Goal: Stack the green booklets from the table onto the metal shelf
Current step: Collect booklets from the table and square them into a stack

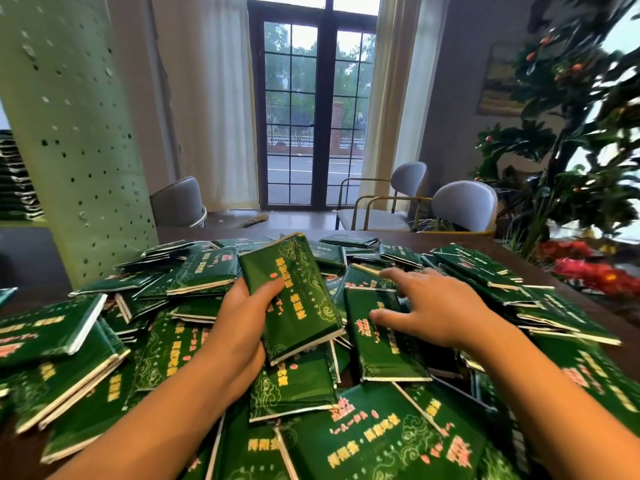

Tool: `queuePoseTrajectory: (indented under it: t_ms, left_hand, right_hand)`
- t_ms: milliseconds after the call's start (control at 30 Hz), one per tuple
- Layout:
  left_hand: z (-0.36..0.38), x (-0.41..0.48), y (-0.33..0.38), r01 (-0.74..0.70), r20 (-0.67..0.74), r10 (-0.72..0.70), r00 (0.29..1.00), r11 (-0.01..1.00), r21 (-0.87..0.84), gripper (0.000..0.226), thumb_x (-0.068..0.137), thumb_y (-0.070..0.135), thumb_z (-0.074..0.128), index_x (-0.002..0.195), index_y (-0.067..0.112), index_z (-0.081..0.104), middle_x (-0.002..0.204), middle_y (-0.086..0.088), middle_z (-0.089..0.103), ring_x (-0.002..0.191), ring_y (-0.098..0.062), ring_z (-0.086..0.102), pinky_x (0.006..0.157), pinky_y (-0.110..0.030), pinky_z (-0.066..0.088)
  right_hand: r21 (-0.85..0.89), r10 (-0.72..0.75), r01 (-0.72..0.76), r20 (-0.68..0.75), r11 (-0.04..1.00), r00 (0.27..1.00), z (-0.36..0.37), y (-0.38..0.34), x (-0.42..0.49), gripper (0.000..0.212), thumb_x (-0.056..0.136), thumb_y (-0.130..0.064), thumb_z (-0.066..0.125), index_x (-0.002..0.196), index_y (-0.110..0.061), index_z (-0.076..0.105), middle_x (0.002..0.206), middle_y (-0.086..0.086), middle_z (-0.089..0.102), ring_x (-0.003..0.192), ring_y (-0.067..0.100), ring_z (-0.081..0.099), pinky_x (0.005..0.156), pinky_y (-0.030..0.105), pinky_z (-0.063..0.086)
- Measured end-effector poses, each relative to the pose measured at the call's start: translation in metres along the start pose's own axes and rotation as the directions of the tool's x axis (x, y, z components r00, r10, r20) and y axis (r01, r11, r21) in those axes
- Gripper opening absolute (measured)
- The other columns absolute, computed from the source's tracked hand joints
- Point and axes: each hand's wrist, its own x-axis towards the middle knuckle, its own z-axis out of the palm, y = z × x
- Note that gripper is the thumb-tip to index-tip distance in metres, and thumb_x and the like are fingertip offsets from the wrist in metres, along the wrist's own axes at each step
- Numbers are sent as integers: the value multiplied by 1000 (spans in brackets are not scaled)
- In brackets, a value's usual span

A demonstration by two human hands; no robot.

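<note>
Closest to me, the pile of green booklets [381, 434] lies loose and overlapping at all angles across the near part of the table [512, 249]. My left hand [239, 327] grips one booklet [294, 296] by its near left corner. The thumb is clamped on the cover and the other fingers are curled underneath, out of sight. That booklet is tilted, with its far end raised over the heap.

Just to its right, my right hand [436, 306] hangs palm down with the fingers spread apart and nearly straight over a second booklet [384, 341], which lies on top of the pile. The thumb tip touches its cover; I cannot tell whether the other fingertips touch anything.

Farther back on the left stands the pale green perforated side of the metal shelf [76, 133]. At the far left edge, dark stacks [17, 181] already sit on it.

Beyond the table are grey chairs [464, 206], a leafy plant [571, 133] with red flowers [588, 268] at the right, and a tall glass door [313, 109] between pale curtains [214, 98].
</note>
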Motion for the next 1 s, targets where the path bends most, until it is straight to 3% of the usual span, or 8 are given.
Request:
queuePoseTrajectory:
  t_ms: [100,267,400,500,633,767,833,1000]
  left_hand:
    - [-2,-1,1,32,10,-32,999,999,-9,11,94,9,54,102,14,59,71,-5,74,60,-17,71,48,-29,57]
    - [-2,-4,3,59,14,-60,998,998,14,7,94,12,55,99,16,59,71,-5,74,60,-17,71,49,-29,57]
    - [-3,-3,2,66,24,-67,997,997,33,13,94,14,56,106,14,60,78,-8,74,65,-20,71,55,-33,59]
    - [-3,-1,1,69,21,-70,997,997,45,20,93,13,56,113,13,60,87,-11,74,70,-21,71,58,-35,60]
    - [-4,-3,0,111,43,-114,993,992,68,19,95,14,54,113,12,59,82,-11,75,67,-21,72,58,-34,59]
    - [-3,-4,1,119,69,-124,990,990,68,20,97,11,48,114,7,58,80,-11,73,66,-20,70,60,-33,59]
    - [-1,-6,0,113,91,-119,989,991,65,24,97,10,46,119,4,56,85,-13,71,71,-23,68,67,-37,57]
    - [6,-13,-5,137,135,-136,981,991,3,31,101,17,40,130,12,50,110,-20,69,94,-32,70,79,-46,57]
  right_hand:
    - [184,-65,34,162,982,985,5,-3,1,87,75,-73,53,146,-38,17,148,-2,39,135,23,31,106,42,36]
    - [445,-89,70,22,893,996,11,-1,5,91,76,-50,72,148,-35,17,147,0,38,131,17,38,106,33,35]
    - [658,-47,88,-80,748,996,7,-1,4,82,83,-25,71,146,-40,20,136,0,44,110,9,52,87,22,46]
    - [853,51,72,-115,516,992,3,-2,3,66,87,-19,66,139,-44,33,116,1,48,88,15,63,74,30,58]
    - [993,192,115,-110,-17,975,-8,-10,0,41,91,-3,54,123,-28,59,108,10,63,71,22,68,58,26,57]
    - [976,101,105,-87,-190,991,-11,-23,-2,46,88,5,42,118,-23,64,102,9,71,78,23,68,63,28,59]
    - [972,10,130,-131,-195,991,-5,-30,-3,49,83,4,50,121,-25,61,113,9,68,94,25,68,77,33,58]
    - [950,-139,270,-249,158,958,3,-37,-7,59,82,-5,66,132,-34,52,123,-4,64,106,13,64,84,25,53]
